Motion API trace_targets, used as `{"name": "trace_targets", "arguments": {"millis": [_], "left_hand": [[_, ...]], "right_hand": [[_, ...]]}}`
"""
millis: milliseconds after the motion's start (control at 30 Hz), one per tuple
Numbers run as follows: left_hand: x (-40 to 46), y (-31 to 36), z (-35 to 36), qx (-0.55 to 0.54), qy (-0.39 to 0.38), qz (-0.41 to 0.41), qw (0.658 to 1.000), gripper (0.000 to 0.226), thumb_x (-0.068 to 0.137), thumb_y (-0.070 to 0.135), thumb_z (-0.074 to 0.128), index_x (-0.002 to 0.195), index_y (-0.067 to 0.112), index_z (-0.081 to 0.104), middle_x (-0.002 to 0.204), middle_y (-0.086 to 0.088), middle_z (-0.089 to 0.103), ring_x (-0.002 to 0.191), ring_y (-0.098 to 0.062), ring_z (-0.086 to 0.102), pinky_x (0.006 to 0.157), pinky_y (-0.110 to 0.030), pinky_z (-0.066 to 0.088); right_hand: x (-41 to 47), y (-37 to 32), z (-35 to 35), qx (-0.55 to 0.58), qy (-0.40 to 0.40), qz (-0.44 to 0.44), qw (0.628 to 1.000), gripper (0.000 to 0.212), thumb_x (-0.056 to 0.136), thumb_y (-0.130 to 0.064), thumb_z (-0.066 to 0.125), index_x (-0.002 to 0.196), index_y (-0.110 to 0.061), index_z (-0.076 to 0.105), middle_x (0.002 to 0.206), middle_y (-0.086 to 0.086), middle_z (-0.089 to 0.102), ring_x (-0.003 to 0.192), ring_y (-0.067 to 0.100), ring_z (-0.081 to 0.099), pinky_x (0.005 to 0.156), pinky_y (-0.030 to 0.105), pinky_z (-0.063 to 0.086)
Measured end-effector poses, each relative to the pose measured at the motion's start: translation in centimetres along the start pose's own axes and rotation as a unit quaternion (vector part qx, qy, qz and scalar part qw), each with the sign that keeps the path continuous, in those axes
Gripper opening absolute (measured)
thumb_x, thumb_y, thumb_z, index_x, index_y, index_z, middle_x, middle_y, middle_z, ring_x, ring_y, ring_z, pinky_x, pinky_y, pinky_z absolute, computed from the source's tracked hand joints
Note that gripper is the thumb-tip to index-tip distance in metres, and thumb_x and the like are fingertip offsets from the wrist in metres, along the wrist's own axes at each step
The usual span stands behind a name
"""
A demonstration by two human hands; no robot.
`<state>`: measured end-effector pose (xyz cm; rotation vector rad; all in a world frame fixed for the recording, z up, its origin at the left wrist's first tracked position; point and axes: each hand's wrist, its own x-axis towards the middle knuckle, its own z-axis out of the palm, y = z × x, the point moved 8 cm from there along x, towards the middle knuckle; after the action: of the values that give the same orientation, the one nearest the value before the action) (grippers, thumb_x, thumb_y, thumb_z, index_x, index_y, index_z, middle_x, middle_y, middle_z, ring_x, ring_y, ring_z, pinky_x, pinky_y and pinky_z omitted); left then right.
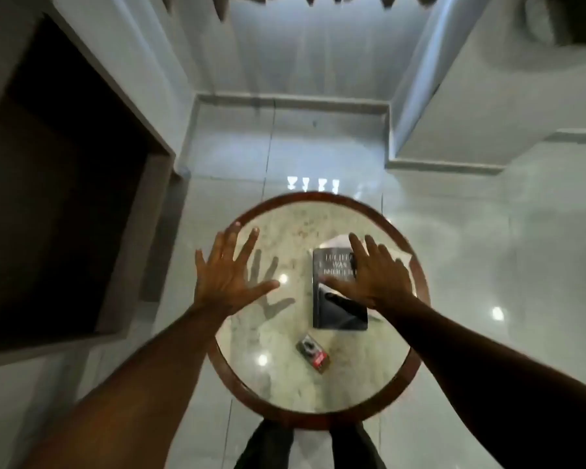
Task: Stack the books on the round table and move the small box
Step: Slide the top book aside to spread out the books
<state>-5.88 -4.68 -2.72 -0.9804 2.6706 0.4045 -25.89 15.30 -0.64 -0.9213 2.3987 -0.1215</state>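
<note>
Round table (237, 377), marble-look top with a dark red-brown rim, fills the lower centre of the frame; pale glossy floor all round, a dark recess along the left edge.

Both forearms reach in from the bottom corners. Left hand (229, 275), centre-left, fingers fanned wide and flat, palm down above the bare tabletop. It holds nothing, and its shadow lies on the marble just right of it, so it looks to be off the surface. Right hand (376, 275), centre-right, likewise spread and empty, palm down over the far end of the dark book (335, 311). Whether the palm presses on the cover or only hovers, I cannot tell.

Dark book lies flat, right of table centre, long side running up-frame, pale lettering on the cover partly hidden by the fingers. A white book or papers (400, 257) peeks out under its upper right corner, towards the rim; only the corner edges show, so its true extent is unclear.

Small box (313, 355), dark with a red end, lies skewed in the lower middle of the table, near the dark book's bottom edge but apart from it, untouched.

Judgement: stacking step, early or mid-way. The books overlap but do not sit square. Next move calls for closing both hands on the books' edges to align them, then a pinch on the box to shift it.
</note>
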Motion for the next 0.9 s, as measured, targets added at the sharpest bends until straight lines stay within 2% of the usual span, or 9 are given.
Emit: {"name": "trace_targets", "arguments": {"millis": [67, 133, 267, 400, 467, 567, 667, 767, 900], "left_hand": [[-1.0, -0.1, 5.7, 0.0, -0.036, 0.005, 0.999, 0.109, 0.07, 0.104, 0.011, 0.158, 0.047, -0.021, 0.178, -0.001, -0.003, 0.163, -0.034, 0.01, 0.123, -0.073, 0.016], [-3.5, -0.4, 12.1, -0.003, -0.056, 0.005, 0.998, 0.107, 0.072, 0.104, 0.012, 0.157, 0.049, -0.024, 0.178, -0.004, 0.005, 0.161, -0.037, 0.018, 0.12, -0.075, 0.019], [-5.4, -0.1, 19.7, -0.034, -0.068, 0.012, 0.997, 0.102, 0.079, 0.099, 0.02, 0.159, 0.049, -0.02, 0.177, -0.009, 0.011, 0.16, -0.042, 0.02, 0.115, -0.08, 0.023], [-5.3, -1.1, 23.6, -0.003, -0.097, -0.004, 0.995, 0.097, 0.086, 0.093, 0.014, 0.166, 0.038, 0.002, 0.176, -0.013, 0.012, 0.159, -0.044, 0.019, 0.111, -0.083, 0.025], [-5.2, -1.7, 24.8, 0.015, -0.092, -0.006, 0.996, 0.097, 0.086, 0.092, 0.01, 0.166, 0.037, 0.005, 0.177, -0.013, 0.007, 0.161, -0.041, 0.01, 0.113, -0.083, 0.021], [-5.4, -1.8, 25.7, 0.005, -0.067, 0.006, 0.998, 0.095, 0.086, 0.091, 0.012, 0.165, 0.039, 0.001, 0.178, -0.011, 0.001, 0.162, -0.036, -0.003, 0.119, -0.079, 0.009], [-5.6, -2.1, 26.0, -0.027, -0.034, 0.014, 0.999, 0.094, 0.087, 0.091, 0.02, 0.165, 0.043, -0.003, 0.177, -0.008, -0.001, 0.162, -0.032, -0.008, 0.121, -0.074, -0.005], [-5.7, -2.1, 26.0, -0.026, -0.011, 0.018, 0.999, 0.093, 0.089, 0.089, 0.018, 0.166, 0.041, 0.002, 0.176, -0.003, -0.005, 0.162, -0.029, -0.008, 0.124, -0.066, -0.009], [-5.8, -2.5, 26.4, -0.036, 0.002, 0.016, 0.999, 0.092, 0.088, 0.088, 0.025, 0.166, 0.043, 0.004, 0.177, -0.002, -0.007, 0.162, -0.029, -0.009, 0.124, -0.065, -0.008]], "right_hand": [[0.0, 1.8, 4.4, 0.015, -0.018, 0.017, 1.0, 0.108, 0.067, -0.097, 0.043, 0.149, -0.029, 0.027, 0.147, 0.011, 0.049, 0.122, 0.039, 0.057, 0.095, 0.055, 0.052], [-1.0, 4.6, 8.9, 0.042, -0.017, 0.05, 0.998, 0.089, 0.078, -0.078, 0.06, 0.143, -0.023, 0.033, 0.133, 0.013, 0.057, 0.107, 0.038, 0.063, 0.082, 0.049, 0.057], [-2.4, 9.5, 14.2, 0.191, 0.061, 0.192, 0.961, 0.07, 0.092, -0.039, 0.07, 0.145, -0.013, 0.033, 0.138, 0.021, 0.055, 0.114, 0.042, 0.062, 0.08, 0.041, 0.05], [-2.8, 11.3, 17.3, 0.349, 0.089, 0.278, 0.891, 0.051, 0.094, -0.027, 0.071, 0.134, -0.01, 0.045, 0.129, 0.018, 0.066, 0.103, 0.032, 0.067, 0.072, 0.026, 0.053], [-2.7, 11.9, 18.2, 0.424, 0.088, 0.316, 0.844, 0.044, 0.092, -0.025, 0.073, 0.128, -0.008, 0.052, 0.125, 0.018, 0.067, 0.102, 0.032, 0.068, 0.077, 0.041, 0.062], [-2.8, 12.1, 19.0, 0.498, 0.068, 0.349, 0.791, 0.024, 0.09, -0.015, 0.075, 0.109, -0.004, 0.064, 0.118, 0.023, 0.067, 0.103, 0.037, 0.068, 0.09, 0.054, 0.06], [-3.5, 10.7, 18.5, 0.52, 0.05, 0.347, 0.779, 0.008, 0.091, -0.004, 0.07, 0.098, -0.006, 0.068, 0.115, 0.019, 0.066, 0.103, 0.039, 0.067, 0.091, 0.052, 0.059], [-3.1, 8.1, 16.9, 0.516, 0.066, 0.311, 0.795, 0.018, 0.092, -0.001, 0.067, 0.086, -0.018, 0.066, 0.101, 0.004, 0.065, 0.094, 0.033, 0.069, 0.079, 0.04, 0.06], [0.5, 2.8, 16.8, 0.531, 0.063, 0.255, 0.806, 0.015, 0.092, -0.002, 0.068, 0.089, -0.017, 0.068, 0.095, 0.008, 0.07, 0.085, 0.021, 0.073, 0.071, 0.031, 0.063]]}}
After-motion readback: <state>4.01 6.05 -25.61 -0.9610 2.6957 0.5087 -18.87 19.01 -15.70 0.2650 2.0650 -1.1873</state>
